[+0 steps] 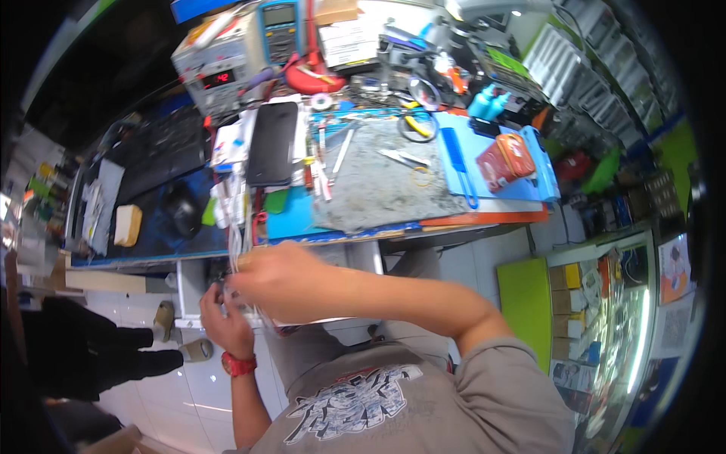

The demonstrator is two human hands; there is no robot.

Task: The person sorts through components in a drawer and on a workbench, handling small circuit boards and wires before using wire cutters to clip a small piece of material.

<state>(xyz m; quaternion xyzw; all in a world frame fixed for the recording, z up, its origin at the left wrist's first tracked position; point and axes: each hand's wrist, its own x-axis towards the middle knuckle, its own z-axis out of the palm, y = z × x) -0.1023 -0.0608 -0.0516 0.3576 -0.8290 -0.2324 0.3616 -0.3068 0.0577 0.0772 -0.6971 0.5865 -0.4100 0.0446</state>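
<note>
Left hand (pixel 229 327) perhaps against right hand (pixel 281 281)

- Smartphone (pixel 272 144) is showing a smooth face.
- Grey work mat (pixel 370 193) is looking matt, rough.
- T-shirt (pixel 439 397) is showing matt cloth.
- Floor tiles (pixel 209 387) are gleaming, glossy.

Left hand (pixel 229 325), red wristwatch (pixel 240 365) on its wrist, and right hand (pixel 283 281) close together over open drawer (pixel 184 295) at bench front; fingers bent, anything between them too blurred to tell. On bench: black smartphone (pixel 273 144) lying left of grey work mat (pixel 363 198); tweezers (pixel 404 157) on mat; blue brush (pixel 455 159) and red container (pixel 505 162) right. Computer mouse (pixel 181 209) far left. Behind: power supply (pixel 215 64), red digits lit, beside blue-edged multimeter (pixel 280 34).
</note>
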